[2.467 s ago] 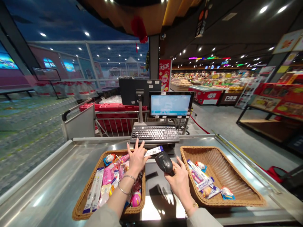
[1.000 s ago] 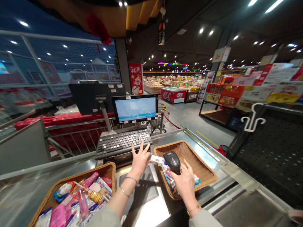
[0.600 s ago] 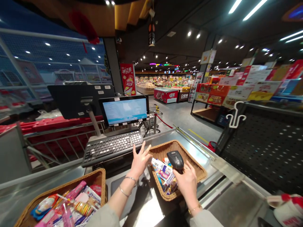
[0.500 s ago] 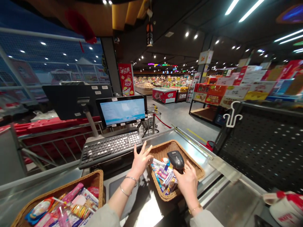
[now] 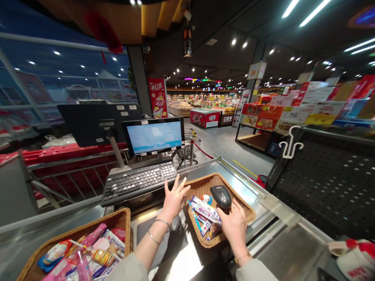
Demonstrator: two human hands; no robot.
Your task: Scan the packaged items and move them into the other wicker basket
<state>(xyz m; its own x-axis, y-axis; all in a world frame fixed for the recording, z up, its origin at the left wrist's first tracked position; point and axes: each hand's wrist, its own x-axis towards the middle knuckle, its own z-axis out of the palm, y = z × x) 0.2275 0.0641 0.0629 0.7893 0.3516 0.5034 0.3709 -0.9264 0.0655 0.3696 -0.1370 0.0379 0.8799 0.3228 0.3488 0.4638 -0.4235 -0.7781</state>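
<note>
Nearest, on the steel counter (image 5: 190,259), the left basket (image 5: 124,212) sat well to the left of the right basket (image 5: 202,179), heaped with bright sweets (image 5: 88,253); a dark mat (image 5: 178,244) lay on the counter between the two.

The right hand (image 5: 234,226) hung over the near rim of the right basket, fingers curled shut around the handle of a black scanner (image 5: 222,196); the scanner's head stood above the basket's middle, tipped away from the person.

The left hand (image 5: 175,198), with thin bangles (image 5: 156,230) at the wrist, hovered just outside the right basket's left rim; its fingers were spread wide, palm turned toward the basket, and it held nothing.

Inside the right basket, a small heap of packets (image 5: 205,210) lay against the left wall; the longest ones lay flat, their long axis running from the far-left corner down toward the near-right, so that their upper ends pointed toward the left hand's fingertips. The empty left hand was the nearer of the two to those ends; the packets lay to its right and slightly below, while the right hand was above their lower ends but full.

Beyond the right basket's far-left corner stood a black keyboard (image 5: 137,181); behind that a lit screen (image 5: 155,136); farther off, past the basket's far side, the shop floor opened out to bright shelves.
</note>
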